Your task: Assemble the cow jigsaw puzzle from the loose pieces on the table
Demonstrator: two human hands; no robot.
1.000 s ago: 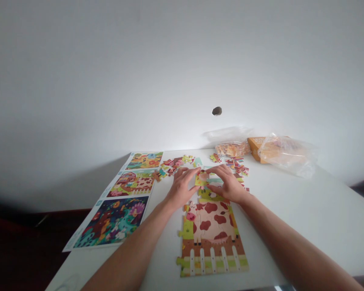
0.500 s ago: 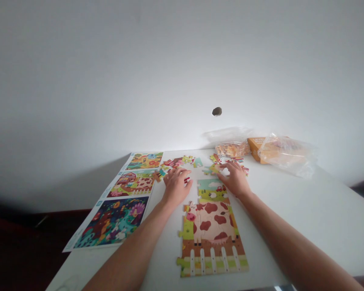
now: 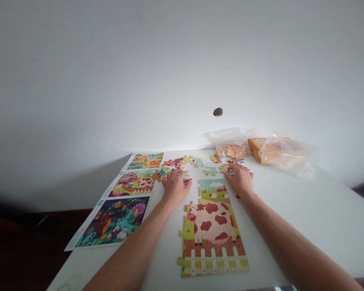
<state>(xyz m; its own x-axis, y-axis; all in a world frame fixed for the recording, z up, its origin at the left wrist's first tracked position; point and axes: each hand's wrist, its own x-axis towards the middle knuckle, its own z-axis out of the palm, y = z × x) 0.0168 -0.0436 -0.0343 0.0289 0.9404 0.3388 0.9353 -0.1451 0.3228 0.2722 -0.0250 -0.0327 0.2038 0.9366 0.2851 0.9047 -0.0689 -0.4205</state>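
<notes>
My left hand point(image 3: 176, 186) is bent over the loose pieces, its thumb and fingers closed around a puzzle piece point(image 3: 187, 180) with red and pale blue on it. Fingers of my right hand point(image 3: 240, 180) close at a yellow-green puzzle piece point(image 3: 223, 167), largely hidden under them. Between and below my hands lies a joined section of jigsaw puzzle point(image 3: 214, 226) with a spotted cow, a white fence, sheep and a red vehicle. A pale blue and green piece point(image 3: 210, 171) rests just above that section.
Several loose pieces point(image 3: 172, 163) lie at the back left. A printed picture sheet point(image 3: 107, 190) with three scenes covers the table's left side. Behind my right hand are a bag of pieces point(image 3: 233, 150) and an orange box point(image 3: 256, 150) partly under clear plastic point(image 3: 291, 157).
My right hand has shifted slightly right, and the yellow-green piece has moved with it. The pale blue and green piece is now uncovered. My left hand has barely moved.
</notes>
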